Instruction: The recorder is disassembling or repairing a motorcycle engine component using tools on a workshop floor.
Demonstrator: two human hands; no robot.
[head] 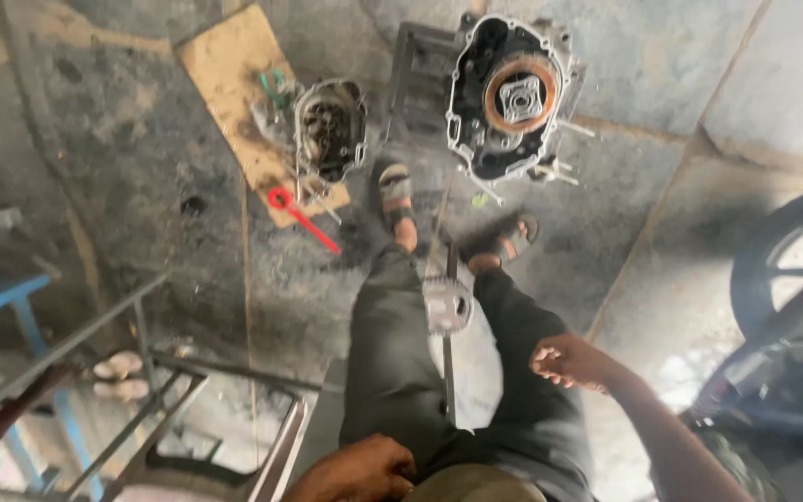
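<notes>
Standing over a metal gear part (pixel 447 305) between the knees; it looks heavy, rigid, oily, best gripped by its rim. Right hand (pixel 571 361) hangs loosely open, left hand (pixel 357 469) curled empty.

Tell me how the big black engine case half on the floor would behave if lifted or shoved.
The engine case half looks like cast metal with a clutch still inside, so probably heavy and rigid. It lies flat on the concrete floor, so it would likely scrape, not roll. Its grimy surface and protruding studs suggest an awkward, possibly slippery grip.
</notes>
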